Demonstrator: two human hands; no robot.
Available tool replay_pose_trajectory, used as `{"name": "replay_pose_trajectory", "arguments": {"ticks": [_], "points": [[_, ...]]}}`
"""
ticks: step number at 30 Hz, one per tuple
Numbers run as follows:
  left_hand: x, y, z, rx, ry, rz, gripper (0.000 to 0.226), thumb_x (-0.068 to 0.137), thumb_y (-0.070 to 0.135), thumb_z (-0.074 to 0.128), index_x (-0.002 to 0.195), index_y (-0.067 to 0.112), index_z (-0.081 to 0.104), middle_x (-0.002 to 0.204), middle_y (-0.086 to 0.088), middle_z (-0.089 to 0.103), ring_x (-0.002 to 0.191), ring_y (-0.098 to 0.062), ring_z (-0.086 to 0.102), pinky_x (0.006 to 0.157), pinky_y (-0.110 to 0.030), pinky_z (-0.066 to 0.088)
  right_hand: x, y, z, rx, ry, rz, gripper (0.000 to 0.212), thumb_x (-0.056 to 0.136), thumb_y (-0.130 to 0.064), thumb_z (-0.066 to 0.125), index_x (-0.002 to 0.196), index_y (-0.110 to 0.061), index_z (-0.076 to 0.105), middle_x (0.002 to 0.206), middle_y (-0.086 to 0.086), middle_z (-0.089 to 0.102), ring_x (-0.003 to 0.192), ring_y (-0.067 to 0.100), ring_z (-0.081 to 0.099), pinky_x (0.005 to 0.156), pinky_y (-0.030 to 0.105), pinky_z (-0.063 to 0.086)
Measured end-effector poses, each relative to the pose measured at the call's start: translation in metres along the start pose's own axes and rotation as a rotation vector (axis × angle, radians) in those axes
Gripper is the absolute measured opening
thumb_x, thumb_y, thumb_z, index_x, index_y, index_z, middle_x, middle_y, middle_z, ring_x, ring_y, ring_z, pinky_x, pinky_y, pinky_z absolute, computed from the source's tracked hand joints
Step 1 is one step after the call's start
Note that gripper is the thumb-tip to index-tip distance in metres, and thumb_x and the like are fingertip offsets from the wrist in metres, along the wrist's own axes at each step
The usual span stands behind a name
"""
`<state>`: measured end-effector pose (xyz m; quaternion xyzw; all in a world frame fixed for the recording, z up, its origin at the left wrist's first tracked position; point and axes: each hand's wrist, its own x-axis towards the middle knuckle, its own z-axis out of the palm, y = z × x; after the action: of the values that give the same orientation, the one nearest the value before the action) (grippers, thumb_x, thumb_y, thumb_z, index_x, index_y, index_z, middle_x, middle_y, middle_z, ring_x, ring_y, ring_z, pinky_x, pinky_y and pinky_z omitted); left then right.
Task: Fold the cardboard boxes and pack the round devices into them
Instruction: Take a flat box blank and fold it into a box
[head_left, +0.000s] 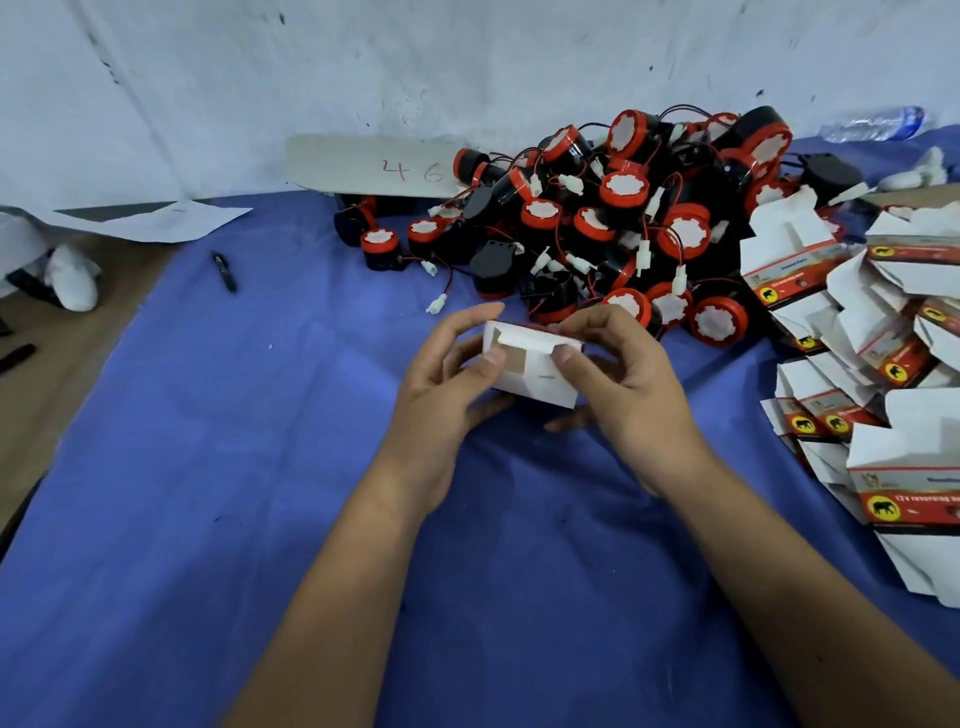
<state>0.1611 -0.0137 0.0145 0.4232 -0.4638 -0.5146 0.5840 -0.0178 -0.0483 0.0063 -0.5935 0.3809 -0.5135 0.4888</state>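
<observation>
A small white cardboard box (535, 371) is held above the blue cloth between both hands, its end flaps facing me. My left hand (452, 379) grips its left side, thumb pressing on a flap. My right hand (618, 374) grips the right side, its thumb on the top flap. Behind the box lies a big heap of round black-and-red devices (613, 223) with red wires and white plugs. A stack of folded white boxes (883, 343) with red bands and yellow elephant marks lies at the right.
The blue cloth (260, 467) covers the work surface. A black pen (224, 271) lies at the left, a sheet of paper (156, 221) beyond it. A grey board marked 46 (374, 166) leans at the wall. A plastic bottle (872, 124) lies far right.
</observation>
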Motion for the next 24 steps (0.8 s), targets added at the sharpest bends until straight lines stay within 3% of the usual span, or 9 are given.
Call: {"name": "replay_pose_trajectory", "arguments": {"ticks": [4,6,10,14,16,20,24], "points": [[-0.003,-0.003,0.007,0.306,-0.028,0.150,0.031,0.099,0.008,0.067,0.128,0.016,0.064,0.126,-0.003,0.070,0.121,-0.022,0.064,0.104,-0.047,0.054,-0.001,0.003,0.000,-0.382,0.067,-0.162,0.022,0.088,-0.020,0.074,0.107,-0.026,0.063,0.104,-0.014,0.068,0.102,0.009,0.065,0.070,0.030,0.060],[-0.004,-0.004,0.012,0.395,-0.019,0.210,0.034,0.097,0.009,0.071,0.128,0.020,0.065,0.127,0.001,0.068,0.124,-0.023,0.061,0.101,-0.045,0.055,-0.001,0.003,0.000,-0.473,0.121,-0.194,0.025,0.086,-0.017,0.071,0.107,-0.027,0.064,0.103,-0.016,0.069,0.101,0.004,0.065,0.077,0.030,0.057],[-0.004,-0.006,0.016,0.443,0.053,0.270,0.040,0.096,0.013,0.070,0.133,0.024,0.062,0.132,0.005,0.063,0.126,-0.021,0.057,0.100,-0.050,0.054,0.000,0.002,-0.005,-0.413,0.041,-0.203,0.035,0.090,-0.003,0.059,0.116,-0.024,0.066,0.113,-0.014,0.070,0.111,0.011,0.065,0.084,0.039,0.059],[-0.002,-0.005,0.011,0.483,0.168,0.284,0.044,0.097,0.033,0.061,0.140,0.027,0.058,0.132,0.008,0.062,0.121,-0.013,0.059,0.099,-0.043,0.055,-0.001,0.000,-0.006,-0.188,-0.054,-0.109,0.029,0.099,-0.017,0.053,0.121,-0.028,0.069,0.118,-0.012,0.070,0.111,0.015,0.066,0.062,0.037,0.063],[-0.001,-0.006,0.008,0.541,0.200,0.288,0.045,0.098,0.039,0.061,0.142,0.031,0.056,0.128,0.008,0.062,0.119,-0.013,0.059,0.097,-0.044,0.055,0.000,-0.001,-0.007,-0.283,-0.039,-0.162,0.022,0.100,-0.015,0.061,0.117,-0.024,0.073,0.110,-0.013,0.073,0.107,0.013,0.069,0.069,0.036,0.064],[-0.001,-0.006,0.008,0.582,0.185,0.305,0.046,0.095,0.037,0.062,0.141,0.031,0.058,0.127,0.008,0.062,0.120,-0.012,0.058,0.098,-0.043,0.054,0.000,-0.003,-0.010,-0.477,-0.012,-0.320,0.022,0.091,-0.010,0.074,0.110,-0.021,0.075,0.102,-0.017,0.075,0.104,0.003,0.070,0.085,0.020,0.056],[-0.003,-0.006,0.011,0.554,0.165,0.336,0.040,0.096,0.029,0.056,0.135,0.028,0.063,0.128,0.008,0.063,0.121,-0.014,0.059,0.096,-0.046,0.056,-0.002,-0.004,-0.004,-0.528,0.114,-0.360,0.009,0.095,-0.025,0.073,0.103,-0.021,0.076,0.094,-0.018,0.074,0.093,0.001,0.071,0.077,0.018,0.055]]}}
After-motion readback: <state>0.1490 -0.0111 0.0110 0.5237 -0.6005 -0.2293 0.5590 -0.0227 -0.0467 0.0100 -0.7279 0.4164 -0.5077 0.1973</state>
